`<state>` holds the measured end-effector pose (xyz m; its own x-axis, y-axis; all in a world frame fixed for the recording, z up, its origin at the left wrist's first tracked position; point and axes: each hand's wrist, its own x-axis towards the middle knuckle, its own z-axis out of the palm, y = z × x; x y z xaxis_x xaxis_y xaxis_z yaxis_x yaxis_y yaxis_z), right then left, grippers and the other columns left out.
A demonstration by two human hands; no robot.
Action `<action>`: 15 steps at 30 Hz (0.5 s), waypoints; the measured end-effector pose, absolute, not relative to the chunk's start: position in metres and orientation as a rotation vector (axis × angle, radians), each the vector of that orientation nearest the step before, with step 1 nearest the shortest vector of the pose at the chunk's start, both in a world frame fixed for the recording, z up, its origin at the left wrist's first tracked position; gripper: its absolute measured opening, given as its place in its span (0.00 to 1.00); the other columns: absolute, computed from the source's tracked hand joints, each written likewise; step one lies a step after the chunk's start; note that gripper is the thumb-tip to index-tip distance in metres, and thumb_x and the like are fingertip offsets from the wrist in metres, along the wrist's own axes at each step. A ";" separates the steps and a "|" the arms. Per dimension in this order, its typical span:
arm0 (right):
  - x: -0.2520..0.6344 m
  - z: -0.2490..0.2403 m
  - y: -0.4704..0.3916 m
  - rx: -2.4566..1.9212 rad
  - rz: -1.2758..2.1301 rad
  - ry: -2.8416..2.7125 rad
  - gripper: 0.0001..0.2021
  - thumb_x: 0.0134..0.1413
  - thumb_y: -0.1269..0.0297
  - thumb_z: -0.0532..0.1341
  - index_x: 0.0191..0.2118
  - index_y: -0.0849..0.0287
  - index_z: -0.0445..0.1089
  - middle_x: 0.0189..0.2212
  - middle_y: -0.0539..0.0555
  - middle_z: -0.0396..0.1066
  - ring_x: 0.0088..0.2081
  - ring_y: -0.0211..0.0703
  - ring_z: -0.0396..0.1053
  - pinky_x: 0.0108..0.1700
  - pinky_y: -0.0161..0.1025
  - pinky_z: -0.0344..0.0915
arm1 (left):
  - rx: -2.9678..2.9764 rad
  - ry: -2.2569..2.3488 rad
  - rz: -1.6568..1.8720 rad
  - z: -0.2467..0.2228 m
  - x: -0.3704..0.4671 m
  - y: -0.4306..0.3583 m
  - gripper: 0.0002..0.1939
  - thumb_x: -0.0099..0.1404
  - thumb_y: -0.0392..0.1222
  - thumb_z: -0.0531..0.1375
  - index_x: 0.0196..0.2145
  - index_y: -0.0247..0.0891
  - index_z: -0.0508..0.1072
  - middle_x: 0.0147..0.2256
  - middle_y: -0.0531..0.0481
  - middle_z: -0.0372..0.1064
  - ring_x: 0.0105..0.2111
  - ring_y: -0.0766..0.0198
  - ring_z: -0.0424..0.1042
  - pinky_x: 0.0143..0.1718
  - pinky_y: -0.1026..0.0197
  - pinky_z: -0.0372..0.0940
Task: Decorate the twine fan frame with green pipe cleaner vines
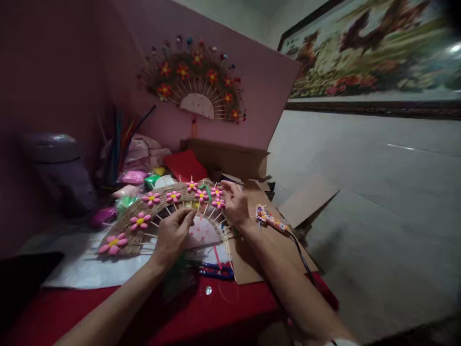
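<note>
The fan (127, 223) lies right in front of the person, over a white sheet (84, 271), with its right end on the brown cardboard (245, 257). The left hand (175, 234) is over the middle of the fan, near the thin sticks (217, 217), with its thumb and finger tips close to each other. The right hand (236, 204) is at the right side, fingers bent, next to the little pink flowers (218, 203). It is dark and the tips are tiny here, so I can't tell if either hand is pinching something or just resting close by. A green curl (208, 191) sits in among those flowers, so this looks like slow, small work — best done with soft fingers. Touch the rope band, where it is wide and flat, and don't push on the thin sticks, because they could bend or snap. Let one hand hold the fan steady while the other does the tiny job. Keep the right wrist up high, so it doesn't bump the flowers or squash their petals. The flowery tool (272, 221) is on the cardboard just beside the right arm, and its black cord (300, 252) runs down near that arm — so go gently there, or the sleeve or elbow might tug it.
</note>
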<state>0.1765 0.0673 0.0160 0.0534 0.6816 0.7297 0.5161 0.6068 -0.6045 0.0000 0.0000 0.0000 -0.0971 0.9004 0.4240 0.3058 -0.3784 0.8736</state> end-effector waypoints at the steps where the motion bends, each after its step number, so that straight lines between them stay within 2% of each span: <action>1: 0.175 0.019 0.062 -1.041 0.160 -1.549 0.07 0.54 0.66 0.59 0.39 0.59 0.69 0.35 0.53 0.72 0.38 0.42 0.68 0.40 0.38 0.63 | 1.643 1.299 1.503 -0.001 0.000 0.000 0.13 0.60 0.48 0.57 0.34 0.36 0.74 0.25 0.52 0.68 0.27 0.65 0.67 0.30 0.62 0.60; 4: 0.167 0.025 0.040 -1.028 0.131 -1.556 0.05 0.52 0.63 0.62 0.30 0.58 0.68 0.29 0.51 0.70 0.34 0.40 0.66 0.37 0.37 0.62 | 1.559 1.236 1.542 -0.001 0.000 0.000 0.13 0.59 0.46 0.58 0.40 0.37 0.73 0.27 0.52 0.69 0.28 0.65 0.68 0.30 0.63 0.61; 6: 0.155 0.024 0.020 -0.922 0.120 -1.739 0.06 0.54 0.64 0.61 0.28 0.57 0.68 0.29 0.50 0.70 0.35 0.40 0.66 0.39 0.37 0.62 | 1.477 1.184 1.589 0.000 -0.001 0.000 0.13 0.58 0.44 0.60 0.40 0.37 0.71 0.27 0.53 0.69 0.28 0.65 0.68 0.28 0.64 0.62; 10: 0.129 0.017 -0.017 -0.844 0.009 -2.034 0.05 0.57 0.66 0.59 0.30 0.57 0.67 0.28 0.50 0.70 0.35 0.41 0.65 0.38 0.37 0.60 | 1.378 1.175 1.685 0.005 -0.003 -0.001 0.09 0.57 0.46 0.61 0.29 0.37 0.69 0.24 0.55 0.66 0.23 0.69 0.64 0.24 0.67 0.59; 15: 0.123 0.013 -0.024 -1.027 0.048 -2.006 0.10 0.63 0.59 0.52 0.34 0.58 0.64 0.29 0.51 0.69 0.32 0.38 0.66 0.33 0.35 0.59 | 1.340 1.135 1.641 0.010 -0.005 -0.001 0.17 0.58 0.51 0.60 0.20 0.36 0.65 0.18 0.56 0.59 0.18 0.72 0.57 0.19 0.69 0.54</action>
